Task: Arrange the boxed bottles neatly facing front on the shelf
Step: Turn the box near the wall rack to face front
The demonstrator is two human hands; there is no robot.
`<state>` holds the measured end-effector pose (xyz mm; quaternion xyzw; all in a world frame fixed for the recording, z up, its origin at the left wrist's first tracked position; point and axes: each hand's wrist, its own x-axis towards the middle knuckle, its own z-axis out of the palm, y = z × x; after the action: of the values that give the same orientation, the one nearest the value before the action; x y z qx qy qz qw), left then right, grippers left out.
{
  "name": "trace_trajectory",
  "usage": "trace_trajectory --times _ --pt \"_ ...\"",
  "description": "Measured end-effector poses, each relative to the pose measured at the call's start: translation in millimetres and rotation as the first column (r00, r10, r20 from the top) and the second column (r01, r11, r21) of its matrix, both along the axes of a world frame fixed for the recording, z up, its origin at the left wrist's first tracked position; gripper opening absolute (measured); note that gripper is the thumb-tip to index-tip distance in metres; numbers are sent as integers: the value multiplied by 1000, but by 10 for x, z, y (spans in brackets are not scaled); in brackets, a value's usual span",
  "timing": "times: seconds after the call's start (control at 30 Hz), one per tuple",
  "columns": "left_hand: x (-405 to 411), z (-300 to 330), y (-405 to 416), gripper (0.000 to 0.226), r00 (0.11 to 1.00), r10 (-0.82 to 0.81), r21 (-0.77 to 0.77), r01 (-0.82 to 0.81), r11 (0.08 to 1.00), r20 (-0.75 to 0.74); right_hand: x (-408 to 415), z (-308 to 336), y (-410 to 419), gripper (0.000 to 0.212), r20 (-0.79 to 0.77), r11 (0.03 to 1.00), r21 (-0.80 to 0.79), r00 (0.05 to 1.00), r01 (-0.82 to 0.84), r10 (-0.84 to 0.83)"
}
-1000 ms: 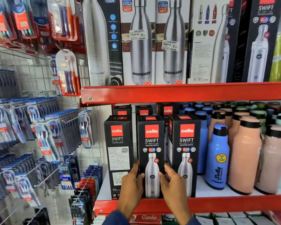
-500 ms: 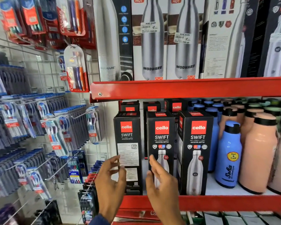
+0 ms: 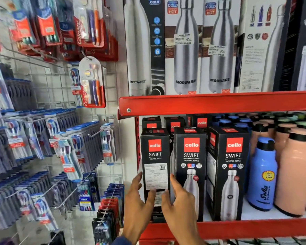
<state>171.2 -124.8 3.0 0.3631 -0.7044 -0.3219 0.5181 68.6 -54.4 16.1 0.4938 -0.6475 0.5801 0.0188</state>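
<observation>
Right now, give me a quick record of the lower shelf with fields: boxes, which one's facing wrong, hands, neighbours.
front row: three black Cello Swift boxes
left box: label panel showing, not the bottle picture
middle box: picture front
right box: picture front
left hand: at left box's left edge, open
right hand: at its right edge, open
neighbours: blue bottle, peach bottles
shelf lip: red

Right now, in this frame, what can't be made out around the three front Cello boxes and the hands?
- Head view: leftmost Cello box, its lower part hidden by left hand and right hand; firm grip unclear.
- Label print there: too small.
- Rear Cello boxes: hidden behind the front row.
- Modware boxes: tops cut off.
</observation>
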Motion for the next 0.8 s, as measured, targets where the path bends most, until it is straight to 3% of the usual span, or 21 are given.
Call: trace_trajectory --times 0.27,0.37,0.57,0.67,0.8 --pt "40 13 19 60 996 -75 -18 74 997 -42 42 -14 2 49 152 997 -67 988 -28 38" --pt "108 27 38 75 996 -73 -46 70 996 -56 75 2 54 42 210 993 -105 974 -62 83" --pt "226 130 47 101 996 -40 -61 35 998 -83 139 128 138 30 184 962 -182 954 -204 237" --pt "299 196 32 98 995 -9 -55 3 998 -94 165 231 179 27 159 929 -204 926 -309 343" --pt "438 269 35 90 982 -91 -37 86 996 -163 14 250 172 30 136 928 -223 933 -298 333"
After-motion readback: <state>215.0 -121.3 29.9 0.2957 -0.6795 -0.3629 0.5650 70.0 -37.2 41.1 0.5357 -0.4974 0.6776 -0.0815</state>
